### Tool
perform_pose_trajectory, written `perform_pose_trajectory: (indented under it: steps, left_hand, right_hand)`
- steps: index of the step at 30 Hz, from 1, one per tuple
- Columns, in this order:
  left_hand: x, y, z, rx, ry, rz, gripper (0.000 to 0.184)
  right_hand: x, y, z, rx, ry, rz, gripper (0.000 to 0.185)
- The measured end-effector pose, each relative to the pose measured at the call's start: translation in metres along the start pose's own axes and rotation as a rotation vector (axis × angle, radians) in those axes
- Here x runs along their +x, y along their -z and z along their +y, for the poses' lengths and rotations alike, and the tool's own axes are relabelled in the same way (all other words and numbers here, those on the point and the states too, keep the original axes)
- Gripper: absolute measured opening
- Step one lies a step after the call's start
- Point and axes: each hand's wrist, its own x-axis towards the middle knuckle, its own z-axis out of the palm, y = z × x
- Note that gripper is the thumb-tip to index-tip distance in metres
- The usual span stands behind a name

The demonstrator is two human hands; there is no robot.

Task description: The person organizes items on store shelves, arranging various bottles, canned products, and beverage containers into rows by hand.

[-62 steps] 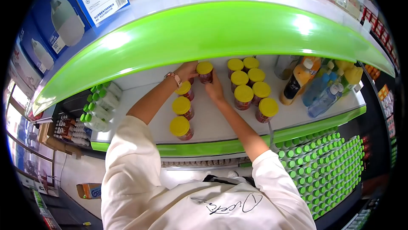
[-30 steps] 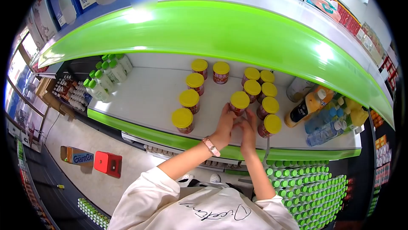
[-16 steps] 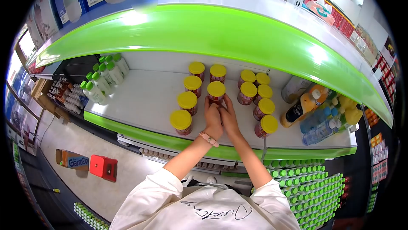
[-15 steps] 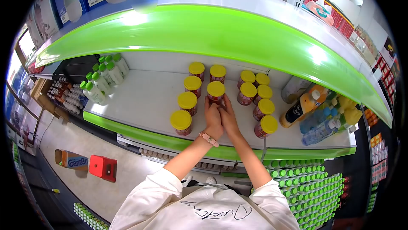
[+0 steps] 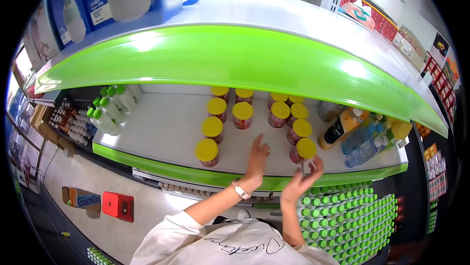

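While both hands are free, the inner jar stands unheld

The left hand is open and holds nothing, its fingers loosely bent over the shelf. Nothing is in the right hand either; its fingers are parted and raised near the front jar of the right group, though contact there is hard to rule out. Closest ahead of the left hand, well apart from its fingertips, the inner jar sits upright beside the left row of jars, in front of a rear jar. With no finger on it, it looks fully borne by the shelf and steady.

Farther out, green-capped bottles stand toward the left end, and an orange drink bottle leans at the right among clear ones.

The upper shelf's green edge cuts off the rearmost lids. Whether the inner jar touches the one behind cannot be told, its label is too small to read, and the drinks at right overlap confusingly.
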Motion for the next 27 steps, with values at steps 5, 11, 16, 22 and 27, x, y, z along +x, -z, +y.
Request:
perform_pose_trajectory:
  steps: [5,11,16,22,27]
  left_hand:
    - [-0.031,-0.031,0.0,0.342,0.14,-0.411,0.08]
    - [-0.034,-0.005,-0.031,0.442,-0.164,-0.329,0.088]
    - [-0.029,0.028,0.0,0.263,0.072,-0.175,0.084]
    - [-0.013,0.049,0.002,0.239,-0.086,-0.122,0.081]
    - [-0.017,0.07,0.006,0.252,-0.248,-0.015,0.079]
  right_hand:
    - [0.033,0.044,0.032,0.34,-0.553,-0.385,0.062]
    - [0.036,0.032,0.047,0.28,-0.568,-0.721,0.06]
    - [0.017,-0.02,0.041,0.408,-0.63,-0.735,0.064]
    - [0.019,-0.049,0.048,0.398,-0.555,-0.883,0.065]
    - [0.002,-0.06,0.031,0.439,-0.592,-0.899,0.062]
